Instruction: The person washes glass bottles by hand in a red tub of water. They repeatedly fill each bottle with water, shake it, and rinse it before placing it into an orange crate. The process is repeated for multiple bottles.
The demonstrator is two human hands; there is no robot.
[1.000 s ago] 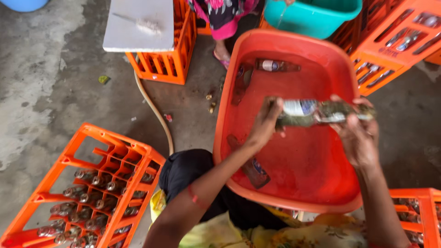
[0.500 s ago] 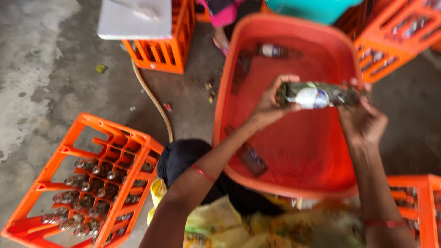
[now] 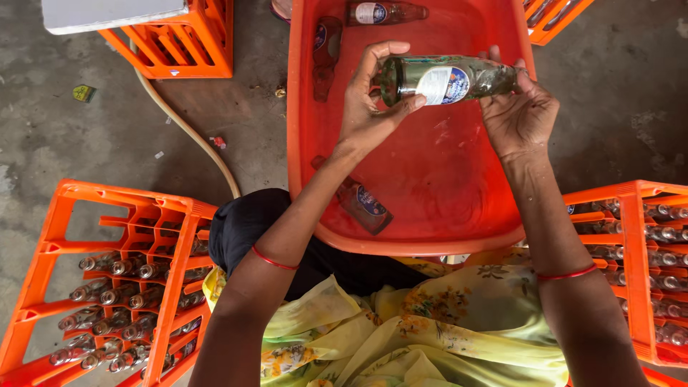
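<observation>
Both of our hands now hold one glass bottle [image 3: 448, 79] level above the red tub [image 3: 412, 179], the left hand [image 3: 373, 107] wrapped round its base, the right hand [image 3: 519, 115] gripping its neck end. Since a second ago we have lifted it closer; other bottles lie beneath, orange crates [image 3: 115, 287] flank us.

Glass bottle [image 3: 450, 80], glossy and wet, with a smooth paper label between the fingers of the left hand [image 3: 369, 107] and right hand [image 3: 519, 115]; tub [image 3: 430, 208] beneath the fingertips, shiny moulded plastic; crate [image 3: 107, 287], matt ribbed plastic; floor [image 3: 64, 136], rough concrete.
</observation>
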